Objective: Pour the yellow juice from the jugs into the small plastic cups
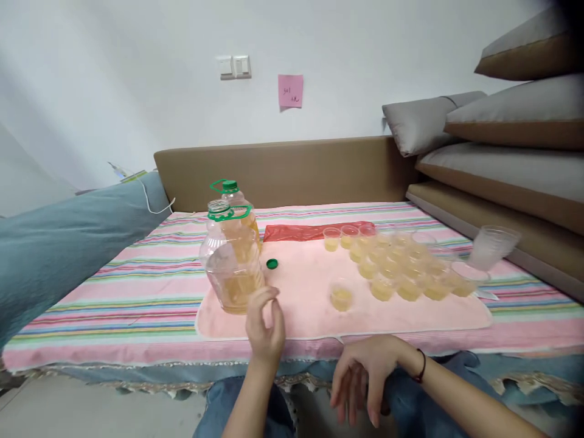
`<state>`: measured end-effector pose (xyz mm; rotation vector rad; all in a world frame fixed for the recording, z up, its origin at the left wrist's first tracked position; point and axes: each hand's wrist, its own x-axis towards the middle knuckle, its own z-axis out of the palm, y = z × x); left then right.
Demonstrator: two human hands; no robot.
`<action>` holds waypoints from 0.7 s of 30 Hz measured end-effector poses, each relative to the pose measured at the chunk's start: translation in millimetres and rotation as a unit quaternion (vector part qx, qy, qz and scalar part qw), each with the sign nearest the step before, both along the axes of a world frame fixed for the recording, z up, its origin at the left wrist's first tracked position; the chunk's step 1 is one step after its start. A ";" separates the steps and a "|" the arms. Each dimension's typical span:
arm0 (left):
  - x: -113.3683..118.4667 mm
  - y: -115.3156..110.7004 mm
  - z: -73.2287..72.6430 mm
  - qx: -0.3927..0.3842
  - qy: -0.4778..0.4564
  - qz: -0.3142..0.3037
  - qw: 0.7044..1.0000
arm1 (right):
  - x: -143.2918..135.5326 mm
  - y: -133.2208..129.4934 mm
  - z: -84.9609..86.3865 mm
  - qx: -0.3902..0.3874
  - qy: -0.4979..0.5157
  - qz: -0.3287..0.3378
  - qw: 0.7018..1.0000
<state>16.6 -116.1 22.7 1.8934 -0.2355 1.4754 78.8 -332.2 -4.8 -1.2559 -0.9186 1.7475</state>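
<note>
My left hand (265, 322) is raised beside the front jug, thumb and index finger curved toward each other with a gap, nothing seen between them. The clear front jug (235, 280) stands uncapped, with yellow liquid low inside. Behind it is a second jug (249, 213) with a green cap. My right hand (365, 374) hangs over my knee, fingers spread downward and holding nothing. A single cup (341, 297) of yellow liquid sits on the pink mat (301, 310). Several similar cups (396, 267) are grouped to its right. A loose green cap (272, 264) lies near the jugs.
A red plastic bag (296, 232) lies behind the mat. Stacked empty cups (493, 246) lean at the right, near a pile of cushions (515, 164). At the left is a blue-covered armrest (86, 225) with a white cable.
</note>
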 end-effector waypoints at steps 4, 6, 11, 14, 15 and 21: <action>23.5 -39.9 -21.5 0.043 0.207 -0.122 0.970 | 4.4 -8.4 -6.2 -0.052 0.074 0.065 0.994; 36.6 -57.3 -34.4 -0.004 0.306 -0.151 0.940 | 8.3 -18.8 -2.8 -0.047 0.072 0.051 0.995; 62.5 -87.9 -51.4 -0.106 0.402 -0.197 0.888 | 19.7 -64.1 21.0 0.004 0.018 -0.031 0.999; 72.5 -98.7 -50.0 -0.159 0.377 -0.195 0.891 | 22.5 -85.7 33.8 0.008 -0.010 -0.055 0.998; 75.0 -101.3 -48.9 -0.179 0.370 -0.196 0.891 | 22.6 -89.3 35.6 0.004 -0.018 -0.055 0.998; 84.9 -108.0 -46.0 -0.264 0.355 -0.203 0.874 | 23.3 -86.0 28.4 0.034 -0.100 -0.110 0.988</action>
